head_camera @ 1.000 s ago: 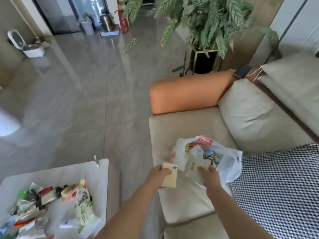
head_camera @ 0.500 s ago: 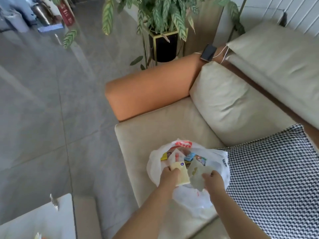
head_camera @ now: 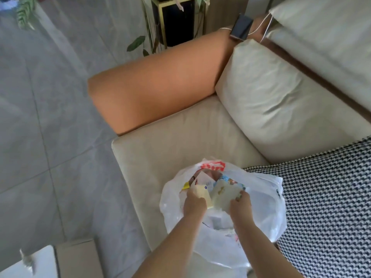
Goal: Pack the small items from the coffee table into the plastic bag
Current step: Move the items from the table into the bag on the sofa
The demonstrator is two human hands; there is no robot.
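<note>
A white plastic bag [head_camera: 267, 205] with red print lies open on the beige sofa seat, with several small packets inside. My left hand [head_camera: 194, 203] grips a pale yellow packet [head_camera: 203, 194] at the bag's mouth. My right hand [head_camera: 241, 205] holds a whitish packet [head_camera: 224, 195] beside it, also over the opening. Only a corner of the white coffee table [head_camera: 26, 267] shows at the bottom left; its small items are out of view.
The sofa has an orange armrest [head_camera: 160, 87], a beige back cushion [head_camera: 281, 93] and a black-and-white checked cushion [head_camera: 331, 197] right of the bag. A phone [head_camera: 242, 29] on a cable lies on the armrest. A dark planter [head_camera: 176, 19] stands behind. Grey tiled floor [head_camera: 50, 117] spreads left.
The view swung right and down, so the coffee table's items left the frame. My left hand carried the yellow packet from beside the bag into its mouth; my right hand stays at the opening.
</note>
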